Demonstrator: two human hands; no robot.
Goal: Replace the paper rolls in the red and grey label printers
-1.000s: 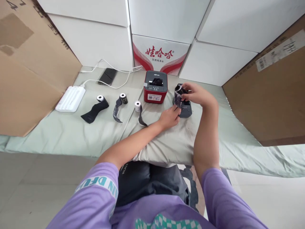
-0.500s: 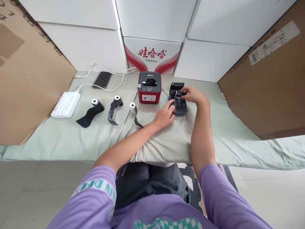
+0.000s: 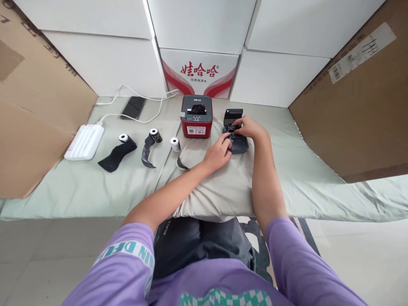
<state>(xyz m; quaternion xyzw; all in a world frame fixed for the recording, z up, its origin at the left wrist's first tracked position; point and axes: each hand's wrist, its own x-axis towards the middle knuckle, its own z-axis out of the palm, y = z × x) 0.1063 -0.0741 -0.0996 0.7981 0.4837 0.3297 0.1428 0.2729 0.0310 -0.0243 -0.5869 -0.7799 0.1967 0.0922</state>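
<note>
A small dark portable printer (image 3: 239, 147) lies on the cloth with its lid (image 3: 233, 115) flipped up at the back. My left hand (image 3: 218, 153) grips it by the left side, fingers curled over the edge. From the right, my right hand (image 3: 252, 128) reaches into the open compartment, its fingers closed on a dark paper roll (image 3: 231, 128). Fingers partly cover the roll. To the left stands a red and black box-shaped printer (image 3: 196, 119). Beside that are three loose paper rolls: one white (image 3: 175, 144), one patterned (image 3: 155, 135) and one black (image 3: 126, 143), each with a dark strip unrolled.
A white power bank (image 3: 84, 142) with a white cable lies at the left, and a dark phone (image 3: 133, 107) behind it. White cartons (image 3: 199, 72) form the back wall. Brown cardboard boxes (image 3: 347, 114) border both sides. Green cloth (image 3: 306, 170) covers the surface.
My right hand has lowered the paper roll into the compartment, and the dark strip that hung over the printer's front now shows less. My left hand stays at the printer's side. The view shifts slightly.
</note>
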